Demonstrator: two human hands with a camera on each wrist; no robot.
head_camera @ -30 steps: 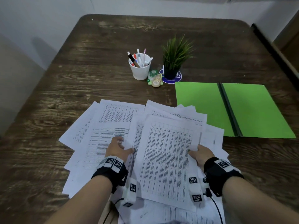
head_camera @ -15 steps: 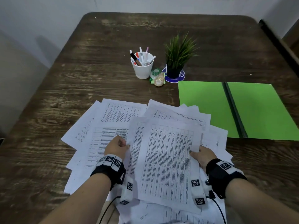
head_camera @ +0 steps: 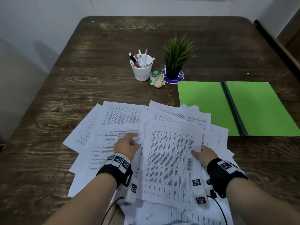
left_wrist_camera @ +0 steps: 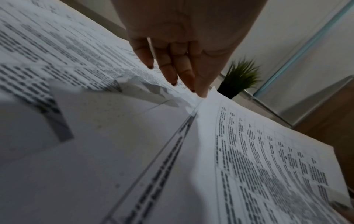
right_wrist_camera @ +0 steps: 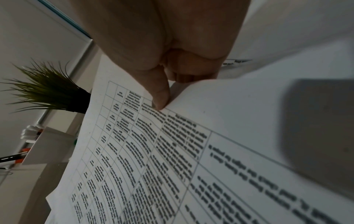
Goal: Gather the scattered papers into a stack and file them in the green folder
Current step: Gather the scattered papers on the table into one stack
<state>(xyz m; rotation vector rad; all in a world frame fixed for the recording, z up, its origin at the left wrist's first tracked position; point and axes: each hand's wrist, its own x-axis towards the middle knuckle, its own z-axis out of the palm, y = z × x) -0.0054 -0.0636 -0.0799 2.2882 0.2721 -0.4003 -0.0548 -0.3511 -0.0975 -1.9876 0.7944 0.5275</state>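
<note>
Printed white papers (head_camera: 121, 118) lie fanned out over the near part of the dark wooden table (head_camera: 97, 62). A top bundle of sheets with a printed grid (head_camera: 170, 159) sits between my hands, slightly raised. My left hand (head_camera: 126, 144) pinches its left edge, thumb and straight fingers (left_wrist_camera: 172, 60) meeting at the paper. At the bundle's right edge my right hand (head_camera: 203, 154) grips the sheets, thumb (right_wrist_camera: 161, 94) on top and fingers curled underneath. The green folder (head_camera: 203, 103) lies open and flat to the right, with paper corners overlapping its near-left edge.
A white cup of pens (head_camera: 142, 70), a small potted plant (head_camera: 177, 54) on a blue coaster and some small tape rolls (head_camera: 156, 78) stand behind the papers. Bare wood extends to the left and far side. A wall runs along the left.
My left hand has lifted off the flat papers and moved right to take the bundle's left edge. The right hand keeps its hold. The bundle's far end has risen a little.
</note>
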